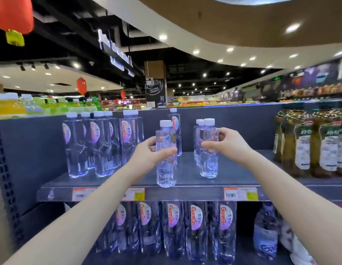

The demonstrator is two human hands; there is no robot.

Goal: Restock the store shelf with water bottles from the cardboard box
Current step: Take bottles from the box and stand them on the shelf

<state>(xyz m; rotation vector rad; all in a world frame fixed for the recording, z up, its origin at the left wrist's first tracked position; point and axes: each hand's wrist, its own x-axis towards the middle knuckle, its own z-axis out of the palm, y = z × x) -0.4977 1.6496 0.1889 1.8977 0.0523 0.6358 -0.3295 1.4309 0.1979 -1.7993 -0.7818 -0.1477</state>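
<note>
At the front edge of the shelf (pixel 195 175), an upright water bottle (pixel 165 169) is gripped round its middle by the left hand (pixel 151 153), the thumb laid across its near face and its base set on the board. Slightly back from that edge and to the right, a second bottle (pixel 208 163) is held between the thumb and curled fingers of the right hand (pixel 226 143), with a row of bottles (pixel 199 123) largely hidden behind it. Farthest from the edge, a lone bottle (pixel 174 129) is seen by the back wall, and the price tags (pixel 240 193) along the edge are too blurred to be read.
</note>
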